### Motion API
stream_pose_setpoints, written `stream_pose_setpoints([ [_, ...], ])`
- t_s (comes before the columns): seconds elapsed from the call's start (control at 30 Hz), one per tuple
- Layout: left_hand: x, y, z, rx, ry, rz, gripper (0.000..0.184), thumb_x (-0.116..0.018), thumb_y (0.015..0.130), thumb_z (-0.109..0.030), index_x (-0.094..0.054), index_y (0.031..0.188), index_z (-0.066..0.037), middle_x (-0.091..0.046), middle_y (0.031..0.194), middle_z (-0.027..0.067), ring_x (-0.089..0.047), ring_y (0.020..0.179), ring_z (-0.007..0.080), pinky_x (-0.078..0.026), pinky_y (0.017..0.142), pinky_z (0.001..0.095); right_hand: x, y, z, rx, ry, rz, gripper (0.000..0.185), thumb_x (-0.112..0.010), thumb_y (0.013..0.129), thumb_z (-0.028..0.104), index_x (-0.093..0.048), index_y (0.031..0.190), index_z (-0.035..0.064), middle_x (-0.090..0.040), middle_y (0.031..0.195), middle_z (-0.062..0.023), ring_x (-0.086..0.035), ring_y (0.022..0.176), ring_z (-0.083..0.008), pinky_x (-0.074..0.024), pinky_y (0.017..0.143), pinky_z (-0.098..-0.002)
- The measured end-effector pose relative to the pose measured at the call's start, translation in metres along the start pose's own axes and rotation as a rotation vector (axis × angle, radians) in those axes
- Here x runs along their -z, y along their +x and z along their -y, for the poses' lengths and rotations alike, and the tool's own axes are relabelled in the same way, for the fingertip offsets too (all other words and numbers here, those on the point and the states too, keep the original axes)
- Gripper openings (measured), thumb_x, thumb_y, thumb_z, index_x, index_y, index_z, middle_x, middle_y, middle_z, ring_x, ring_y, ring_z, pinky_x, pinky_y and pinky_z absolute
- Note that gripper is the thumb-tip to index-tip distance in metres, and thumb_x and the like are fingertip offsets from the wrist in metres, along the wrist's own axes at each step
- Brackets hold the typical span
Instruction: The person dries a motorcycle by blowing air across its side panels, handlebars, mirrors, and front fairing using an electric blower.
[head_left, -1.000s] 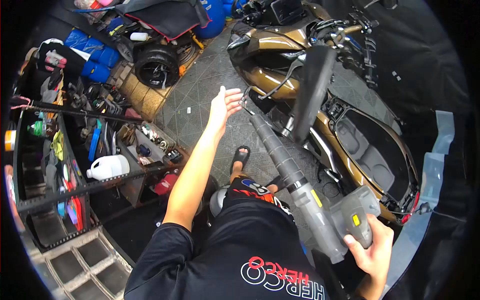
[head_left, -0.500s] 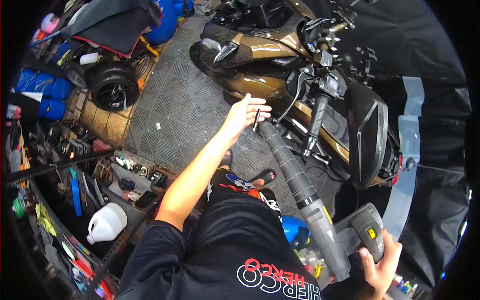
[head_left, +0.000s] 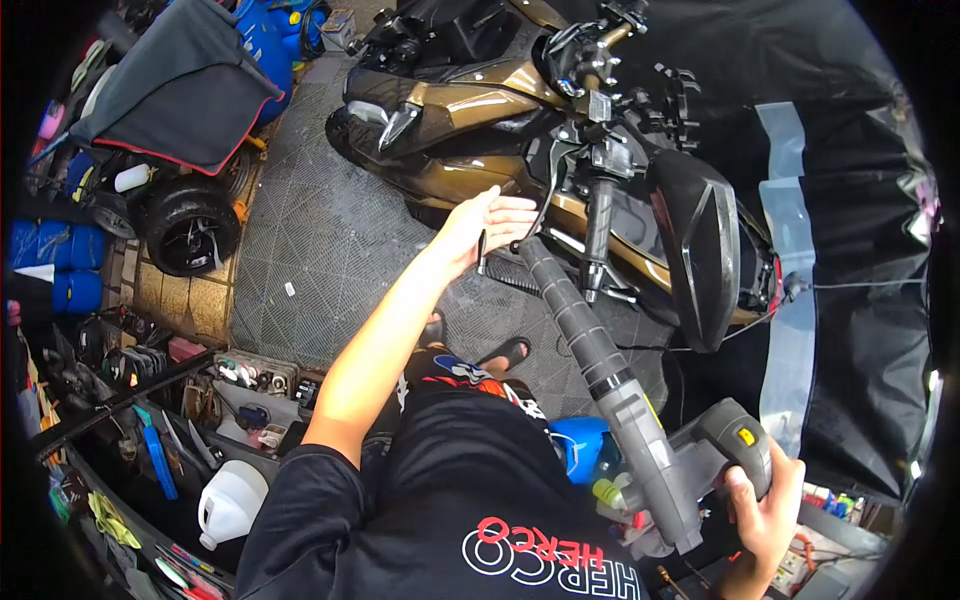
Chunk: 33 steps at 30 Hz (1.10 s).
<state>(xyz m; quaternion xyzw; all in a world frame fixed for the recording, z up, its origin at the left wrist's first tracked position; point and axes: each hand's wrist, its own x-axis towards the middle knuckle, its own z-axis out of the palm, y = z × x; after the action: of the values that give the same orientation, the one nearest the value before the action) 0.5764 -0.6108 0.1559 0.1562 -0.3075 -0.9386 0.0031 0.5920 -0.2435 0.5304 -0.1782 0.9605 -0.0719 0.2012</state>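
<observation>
My right hand (head_left: 765, 515) is wrapped round the grip of a grey cordless blower (head_left: 640, 425), with a yellow button on its handle. The blower's ribbed black nozzle (head_left: 572, 310) points up and left toward my left hand (head_left: 487, 228). That hand is stretched out with its fingers straight, just off the nozzle's tip. A thin black rod-like piece (head_left: 482, 254) shows against its palm; whether it is held there I cannot tell. Beyond the fingers stands a bronze and black scooter (head_left: 480, 170), its handlebar grip (head_left: 600, 225) close to the nozzle.
At the left are a loose wheel with tyre (head_left: 190, 230), blue containers (head_left: 65, 260) and a tool shelf with a white jug (head_left: 230, 503). A blue object (head_left: 580, 448) is beside my body. A black tarp (head_left: 850, 250) hangs at the right. Dark patterned mats (head_left: 300, 230) cover the floor.
The whole view has shifted, so the scooter appears further left. The thin black piece appears nearer the left palm than the fingertips. My right hand keeps its hold on the blower.
</observation>
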Motion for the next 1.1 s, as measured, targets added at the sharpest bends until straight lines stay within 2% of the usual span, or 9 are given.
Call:
stream_pose_setpoints([
  [0.1, 0.003, 0.01, -0.001, -0.001, 0.035, 0.014, 0.054, -0.038, 0.109, -0.036, -0.056, 0.133, 0.01, -0.066, 0.126, 0.0241, -0.067, 0.116, 0.0302, -0.051, 0.105, 0.0383, -0.006, 0.001, -0.009, 0.098, 0.08, 0.026, 0.062, -0.07, 0.095, 0.037, -0.05, 0.132, -0.0089, -0.063, 0.071, -0.0066, -0.044, 0.043, -0.0067, -0.0367, 0.044, -0.0223],
  [0.2, 0.007, 0.018, 0.001, 0.039, 0.052, -0.021, 0.051, -0.038, 0.109, -0.031, -0.055, 0.134, 0.01, -0.066, 0.128, 0.0239, -0.068, 0.115, 0.0295, -0.052, 0.104, 0.0382, -0.008, -0.003, -0.009, -0.01, 0.275, -0.03, 0.06, -0.069, 0.096, 0.035, -0.05, 0.133, -0.0085, -0.065, 0.074, -0.0092, -0.046, 0.045, -0.0068, -0.0371, 0.044, -0.0221],
  [0.3, 0.005, 0.018, -0.002, 0.045, 0.014, 0.044, 0.049, -0.038, 0.108, -0.028, -0.055, 0.134, 0.011, -0.065, 0.128, 0.024, -0.068, 0.114, 0.0295, -0.053, 0.103, 0.0387, -0.006, 0.0, -0.014, 0.102, 0.002, -0.021, 0.056, -0.066, 0.097, 0.031, -0.049, 0.133, -0.0085, -0.065, 0.074, -0.0099, -0.045, 0.044, -0.0064, -0.0364, 0.043, -0.0212],
  [0.37, 0.001, 0.018, -0.005, 0.07, 0.027, 0.057, 0.048, -0.039, 0.107, -0.026, -0.055, 0.133, 0.011, -0.066, 0.127, 0.024, -0.068, 0.113, 0.0296, -0.053, 0.103, 0.0393, -0.005, 0.008, 0.026, -0.164, 0.226, -0.068, 0.046, -0.071, 0.088, 0.041, -0.066, 0.102, -0.0022, -0.062, 0.061, -0.0061, -0.058, 0.056, -0.0212, -0.045, 0.061, -0.0344],
  [0.5, -0.002, 0.028, -0.012, 0.113, -0.019, 0.078, 0.047, -0.04, 0.107, -0.025, -0.055, 0.133, 0.012, -0.064, 0.129, 0.0255, -0.067, 0.113, 0.0303, -0.053, 0.103, 0.0395, -0.012, 0.016, 0.015, -0.04, -0.007, -0.137, 0.044, -0.07, 0.09, 0.038, -0.067, 0.107, -0.002, -0.063, 0.063, -0.0055, -0.058, 0.056, -0.0162, -0.045, 0.059, -0.0319],
  [0.57, -0.005, 0.03, -0.018, 0.119, -0.018, 0.097, 0.046, -0.04, 0.107, -0.024, -0.055, 0.131, 0.012, -0.062, 0.131, 0.0273, -0.067, 0.113, 0.0312, -0.052, 0.105, 0.0399, -0.014, 0.025, 0.032, -0.165, 0.289, -0.078, 0.038, -0.068, 0.094, 0.031, -0.067, 0.111, -0.002, -0.065, 0.065, -0.0053, -0.054, 0.052, -0.0113, -0.043, 0.054, -0.0279],
  [0.6, -0.005, 0.032, -0.021, 0.113, -0.028, 0.126, 0.047, -0.04, 0.106, -0.024, -0.053, 0.131, 0.014, -0.061, 0.132, 0.029, -0.066, 0.116, 0.0338, -0.051, 0.106, 0.0405, -0.022, 0.027, 0.016, -0.053, 0.251, -0.145, 0.034, -0.066, 0.095, 0.026, -0.066, 0.114, -0.0027, -0.065, 0.065, -0.0048, -0.049, 0.045, -0.0083, -0.0385, 0.047, -0.0253],
  [0.73, -0.002, 0.047, -0.026, 0.096, -0.062, 0.183, 0.052, -0.031, 0.108, -0.026, -0.051, 0.132, 0.016, -0.062, 0.129, 0.0301, -0.063, 0.122, 0.0382, -0.049, 0.109, 0.0413, -0.027, 0.037, 0.024, -0.079, 0.456, -0.118, 0.03, -0.062, 0.097, 0.02, -0.064, 0.116, -0.004, -0.066, 0.068, -0.0034, -0.045, 0.044, -0.0035, -0.0321, 0.041, -0.0222],
  [1.1, -0.009, 0.054, -0.044, 0.054, -0.047, 0.041, 0.048, -0.044, 0.106, -0.025, -0.051, 0.132, 0.015, -0.062, 0.129, 0.027, -0.064, 0.118, 0.0342, -0.051, 0.106, 0.043, -0.044, 0.049, 0.015, -0.068, 0.623, -0.091, 0.031, -0.061, 0.098, 0.019, -0.061, 0.119, -0.0037, -0.062, 0.071, -0.0032, -0.047, 0.044, -0.0047, -0.0346, 0.041, -0.0215],
])
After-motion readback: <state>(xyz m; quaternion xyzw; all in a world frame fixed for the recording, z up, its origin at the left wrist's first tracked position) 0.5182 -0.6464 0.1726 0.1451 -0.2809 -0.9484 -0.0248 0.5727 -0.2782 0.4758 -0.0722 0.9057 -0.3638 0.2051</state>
